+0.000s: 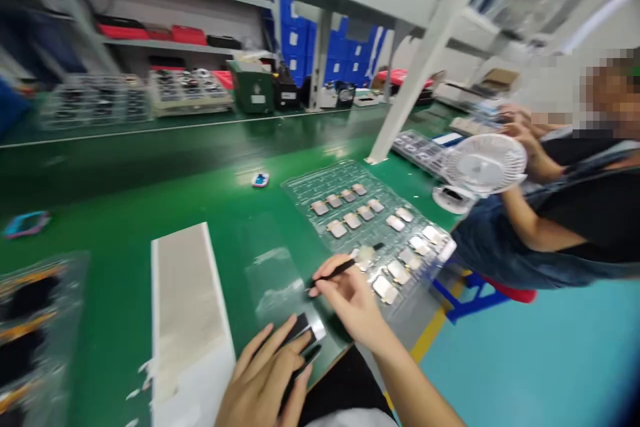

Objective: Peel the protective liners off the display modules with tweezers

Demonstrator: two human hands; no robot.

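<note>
My left hand point(263, 380) is at the bottom of the view, holding a flat black part point(299, 332) with a pale silver end against the green bench mat. My right hand point(350, 297) pinches a slim black pen-like tool point(333, 273), whose tip points left, above a clear film sheet point(273, 280). The hand is just left of a clear plastic tray point(320, 180), which holds rows of small flat metallic rectangular parts point(350, 219). Some parts near my right hand are partly hidden by it.
A long white strip point(187, 300) lies left of my hands, beside a clear tray of black parts point(40, 340). To the right, a seated co-worker point(550, 213) sits behind a white desk fan point(485, 163). A white post point(425, 60) rises from the bench; shelves point(150, 33) stand behind.
</note>
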